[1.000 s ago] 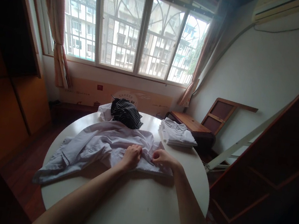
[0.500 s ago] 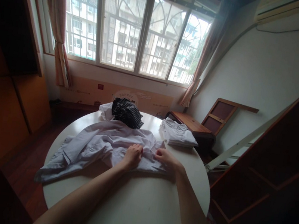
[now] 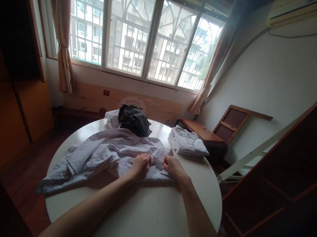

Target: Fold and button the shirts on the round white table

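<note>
A pale, greyish-white shirt (image 3: 102, 147) lies rumpled across the round white table (image 3: 142, 220), one end hanging over the left edge. My left hand (image 3: 141, 165) is closed on the cloth near its right end. Close beside it, my right hand (image 3: 173, 166) is also closed, with fingers curled in a pinch on the same shirt. The fingertips of both hands are partly hidden, so the exact grip on the fabric does not show.
Behind the shirt sits a bunched black striped cloth (image 3: 134, 120), with white fabric (image 3: 112, 118) beside it. A stack of folded white clothes (image 3: 189, 141) rests at the table's back right. A wooden cabinet (image 3: 204, 130) stands beyond, and a white ladder-like frame (image 3: 247, 162) leans at right.
My right hand has shifted slightly left, nearer my left hand. My left hand and the shirt's left part stay almost where they were.
</note>
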Action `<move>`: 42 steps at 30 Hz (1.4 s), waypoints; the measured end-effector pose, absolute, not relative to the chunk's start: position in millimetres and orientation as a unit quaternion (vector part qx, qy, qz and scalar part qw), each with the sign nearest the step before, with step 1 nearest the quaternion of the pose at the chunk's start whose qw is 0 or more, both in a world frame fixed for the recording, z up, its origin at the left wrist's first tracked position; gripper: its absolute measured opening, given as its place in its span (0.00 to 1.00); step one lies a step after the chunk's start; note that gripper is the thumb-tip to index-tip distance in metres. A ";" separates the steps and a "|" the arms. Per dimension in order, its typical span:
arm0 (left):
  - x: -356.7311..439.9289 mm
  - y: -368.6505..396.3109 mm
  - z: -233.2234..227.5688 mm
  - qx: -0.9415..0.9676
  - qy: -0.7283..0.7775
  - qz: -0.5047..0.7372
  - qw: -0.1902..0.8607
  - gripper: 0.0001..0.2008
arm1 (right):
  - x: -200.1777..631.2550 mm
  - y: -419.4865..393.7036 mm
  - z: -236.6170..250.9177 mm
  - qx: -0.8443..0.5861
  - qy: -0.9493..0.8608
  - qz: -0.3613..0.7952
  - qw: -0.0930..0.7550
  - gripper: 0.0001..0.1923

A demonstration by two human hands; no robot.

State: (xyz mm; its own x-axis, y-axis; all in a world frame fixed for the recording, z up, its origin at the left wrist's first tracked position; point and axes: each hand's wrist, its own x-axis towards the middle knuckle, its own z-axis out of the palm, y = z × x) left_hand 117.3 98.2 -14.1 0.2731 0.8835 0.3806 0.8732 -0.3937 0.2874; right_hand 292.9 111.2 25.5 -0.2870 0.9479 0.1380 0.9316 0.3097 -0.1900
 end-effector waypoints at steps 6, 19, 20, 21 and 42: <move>117.7 97.6 -12.2 0.800 0.549 0.243 0.009 0.09 | 284.8 106.4 31.0 -0.589 -0.804 0.010 0.076 0.07; 118.3 97.5 -13.3 0.800 0.547 0.247 -0.003 0.09 | 282.7 101.9 33.6 -0.608 -0.791 -0.025 0.063 0.06; 118.5 97.9 -13.7 0.800 0.546 0.249 -0.002 0.09 | 281.4 100.9 34.2 -0.606 -0.793 -0.030 0.062 0.06; 118.8 98.2 -14.0 0.800 0.545 0.250 -0.002 0.08 | 280.3 100.0 34.5 -0.603 -0.794 -0.034 0.063 0.06; 116.1 100.9 -20.5 0.818 0.503 0.277 -0.021 0.07 | 263.5 106.5 15.6 -0.471 -0.859 0.034 0.198 0.04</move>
